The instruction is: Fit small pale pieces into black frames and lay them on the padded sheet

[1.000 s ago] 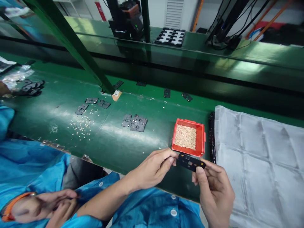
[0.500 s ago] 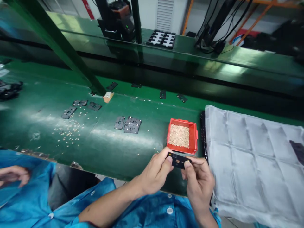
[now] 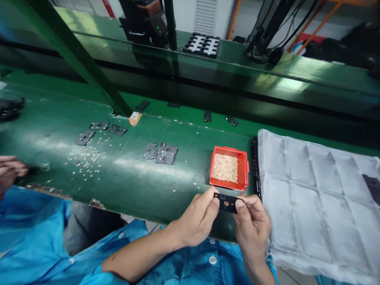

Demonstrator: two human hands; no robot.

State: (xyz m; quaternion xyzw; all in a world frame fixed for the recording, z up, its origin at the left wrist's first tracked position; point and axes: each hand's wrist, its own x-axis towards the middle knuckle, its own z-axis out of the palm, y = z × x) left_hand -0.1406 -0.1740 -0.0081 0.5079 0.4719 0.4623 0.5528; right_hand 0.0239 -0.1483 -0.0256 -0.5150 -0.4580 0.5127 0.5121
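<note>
Between my two hands is a small flat black plastic plate (image 3: 227,203) with cut-outs and a yellow mark at its left corner. My left hand (image 3: 199,217) pinches its left end, thumb on the upper face. The right end is gripped by my right hand (image 3: 252,221), its thumb lying over that corner. Just beyond them stands a red bin (image 3: 245,174) holding many tiny tan pieces (image 3: 225,168). Farther left, several similar black plates (image 3: 166,153) lie grouped on the green bench (image 3: 142,178).
To the right, a pale grey compartmented tray (image 3: 297,206) covers the bench edge. Loose tan chips (image 3: 86,162) and more black plates (image 3: 85,137) lie at left, near a green post (image 3: 89,71). A co-worker's hand (image 3: 12,170) is at the far left. Plates lie along the green strip behind.
My hands and the black plate have shifted slightly right in the picture, still gripping it. The co-worker's hand at far left has risen over the bench, with something dark by its fingers.
</note>
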